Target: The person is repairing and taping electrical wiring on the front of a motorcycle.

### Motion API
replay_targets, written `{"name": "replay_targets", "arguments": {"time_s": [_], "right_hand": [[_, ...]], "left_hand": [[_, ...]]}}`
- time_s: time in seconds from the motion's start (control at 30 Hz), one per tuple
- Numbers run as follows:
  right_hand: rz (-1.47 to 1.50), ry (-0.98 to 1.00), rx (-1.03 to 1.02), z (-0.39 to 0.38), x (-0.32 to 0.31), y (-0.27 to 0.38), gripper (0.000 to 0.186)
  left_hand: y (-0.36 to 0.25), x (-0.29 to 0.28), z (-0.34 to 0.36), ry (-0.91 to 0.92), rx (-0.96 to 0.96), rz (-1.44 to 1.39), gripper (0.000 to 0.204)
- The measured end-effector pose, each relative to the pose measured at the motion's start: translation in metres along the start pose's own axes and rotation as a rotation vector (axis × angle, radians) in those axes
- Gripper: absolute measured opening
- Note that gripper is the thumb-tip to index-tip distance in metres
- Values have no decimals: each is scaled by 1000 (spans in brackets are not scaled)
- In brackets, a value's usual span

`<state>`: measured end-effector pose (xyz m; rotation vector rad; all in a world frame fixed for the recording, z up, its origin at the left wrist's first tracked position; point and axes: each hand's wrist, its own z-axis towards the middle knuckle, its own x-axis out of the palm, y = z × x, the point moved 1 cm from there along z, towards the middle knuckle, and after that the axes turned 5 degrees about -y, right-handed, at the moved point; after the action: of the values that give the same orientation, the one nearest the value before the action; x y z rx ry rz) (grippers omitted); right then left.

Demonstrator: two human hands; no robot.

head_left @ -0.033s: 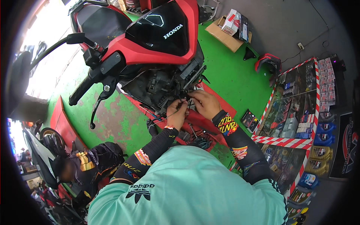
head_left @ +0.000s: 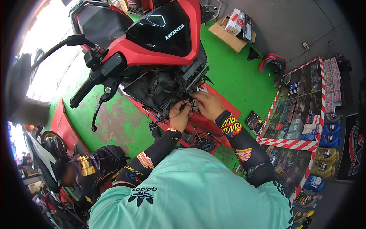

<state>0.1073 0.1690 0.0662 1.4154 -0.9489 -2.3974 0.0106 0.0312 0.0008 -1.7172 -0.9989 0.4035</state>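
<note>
A red and black scooter [head_left: 131, 53] has its front opened up, with dark inner parts and wiring [head_left: 167, 89] bare below its glossy panel. At the lower edge of that opening, my two hands meet. My left hand [head_left: 179, 117] is closed in a pinch on a thin wire [head_left: 163, 121], which trails out to its left. Close beside it, my right hand [head_left: 209, 105] has its thumb and fingers pressed together by dark wiring under the front. Whatever sits between those fingertips is too small and dark to name.
A brake lever [head_left: 100, 108] and handlebar grip [head_left: 82, 91] jut out left. Tools and cables [head_left: 204, 143] lie below my hands on a red lift [head_left: 225, 131]. At right stands a glass display case [head_left: 263, 133]; a person [head_left: 89, 168] crouches at lower left. Behind is a cardboard box [head_left: 227, 37].
</note>
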Motion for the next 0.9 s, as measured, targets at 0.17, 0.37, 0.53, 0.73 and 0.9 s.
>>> {"name": "replay_targets", "arguments": {"time_s": [0.17, 0.37, 0.53, 0.73, 0.9], "right_hand": [[-192, 219, -97, 13, 5, 2, 33], [-225, 332, -73, 21, -2, -6, 17], [-165, 332, -89, 20, -13, 0, 15], [-82, 204, -23, 7, -6, 1, 18], [-120, 147, -28, -3, -2, -5, 20]], "left_hand": [[5, 2, 4, 22, 82, 0, 20], [6, -3, 5, 35, 141, 81, 22], [2, -5, 6, 33, 123, 126, 23], [-2, 2, 1, 48, 17, 18, 23], [3, 7, 4, 80, 78, -175, 23]]}}
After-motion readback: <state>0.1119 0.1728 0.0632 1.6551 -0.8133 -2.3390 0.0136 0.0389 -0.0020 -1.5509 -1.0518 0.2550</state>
